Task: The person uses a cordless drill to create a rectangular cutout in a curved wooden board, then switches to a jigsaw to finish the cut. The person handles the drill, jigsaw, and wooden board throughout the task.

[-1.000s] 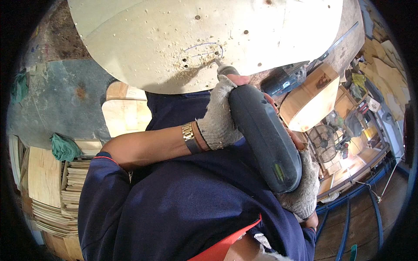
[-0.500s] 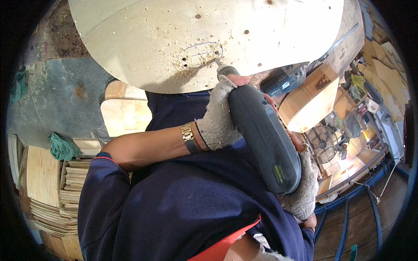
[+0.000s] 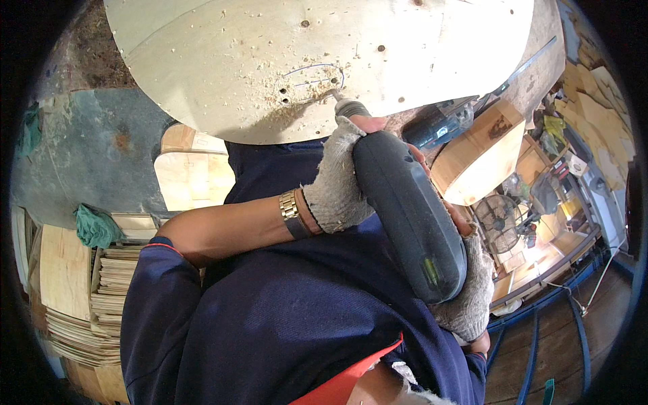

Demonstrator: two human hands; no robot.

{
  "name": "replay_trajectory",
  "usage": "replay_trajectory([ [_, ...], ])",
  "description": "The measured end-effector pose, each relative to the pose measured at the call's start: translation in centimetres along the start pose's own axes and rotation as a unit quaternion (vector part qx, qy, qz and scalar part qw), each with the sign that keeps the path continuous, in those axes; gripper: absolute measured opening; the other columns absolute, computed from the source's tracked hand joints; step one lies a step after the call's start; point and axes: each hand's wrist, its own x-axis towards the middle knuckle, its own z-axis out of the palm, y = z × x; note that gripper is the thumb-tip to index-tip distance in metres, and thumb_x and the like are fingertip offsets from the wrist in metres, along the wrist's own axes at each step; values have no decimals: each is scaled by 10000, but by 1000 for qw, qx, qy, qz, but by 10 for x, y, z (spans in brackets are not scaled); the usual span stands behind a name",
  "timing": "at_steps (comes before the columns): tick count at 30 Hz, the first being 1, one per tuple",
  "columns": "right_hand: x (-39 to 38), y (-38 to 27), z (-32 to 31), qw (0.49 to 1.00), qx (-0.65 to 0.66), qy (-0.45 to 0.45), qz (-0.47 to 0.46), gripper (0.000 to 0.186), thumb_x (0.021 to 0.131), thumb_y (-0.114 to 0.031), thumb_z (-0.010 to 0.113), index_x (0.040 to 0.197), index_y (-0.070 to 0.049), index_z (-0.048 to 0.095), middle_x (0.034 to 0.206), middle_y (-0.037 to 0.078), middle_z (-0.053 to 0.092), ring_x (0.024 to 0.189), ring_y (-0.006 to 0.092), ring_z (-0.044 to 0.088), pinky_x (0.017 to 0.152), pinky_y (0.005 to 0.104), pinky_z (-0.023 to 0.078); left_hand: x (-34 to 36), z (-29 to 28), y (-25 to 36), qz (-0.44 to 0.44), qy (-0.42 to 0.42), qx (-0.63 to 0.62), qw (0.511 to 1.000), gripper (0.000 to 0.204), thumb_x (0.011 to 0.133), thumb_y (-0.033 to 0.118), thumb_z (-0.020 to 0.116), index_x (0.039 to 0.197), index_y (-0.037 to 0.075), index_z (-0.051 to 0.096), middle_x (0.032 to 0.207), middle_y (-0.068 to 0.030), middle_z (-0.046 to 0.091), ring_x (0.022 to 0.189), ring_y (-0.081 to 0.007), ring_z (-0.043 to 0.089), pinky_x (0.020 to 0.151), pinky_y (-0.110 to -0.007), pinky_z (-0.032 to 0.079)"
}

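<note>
the drill (image 3: 412,223) slants across the wearer's front, its bit (image 3: 333,92) pointing at the pale board (image 3: 236,40) ahead. the left hand (image 3: 341,172), gloved, is closed round the drill's nose just behind the chuck (image 3: 351,108), a hold that probably steadies the aim. the right hand (image 3: 480,280), also gloved, curls in against the rear, likely to bear weight at the handle. the board's curved near edge overlaps the dark clothing (image 3: 270,172), perhaps for easy reach. chips (image 3: 260,91) lie around 3 holes (image 3: 334,80) near a blue outline (image 3: 314,65): 2 sit close together, 1 is just beyond the bit. the handle and most of the right palm are hidden by the drill, the board's far edge is cut off, and whether the tip touches wood cannot be told from above.
</note>
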Motion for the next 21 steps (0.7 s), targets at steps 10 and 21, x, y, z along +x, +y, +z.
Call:
replay_trajectory([
  [10,1,-2,-4,999,-53,2,-8,777,798,-53,839,1489,-65,484,1414,131,600,1269,218,608,1072,362,485,-2,7,0,22,-4,2,1000,717,963,583,454,1059,-91,679,1020,-239,707,938,-321,711,898,-385,587],
  [21,5,6,-13,998,-61,-22,-3,907,717,-86,892,1511,-74,456,1426,138,590,1278,222,607,1062,368,488,2,-3,-6,35,-54,-27,998,760,961,613,461,1179,-94,636,1151,-255,678,1045,-336,691,912,-419,590],
])
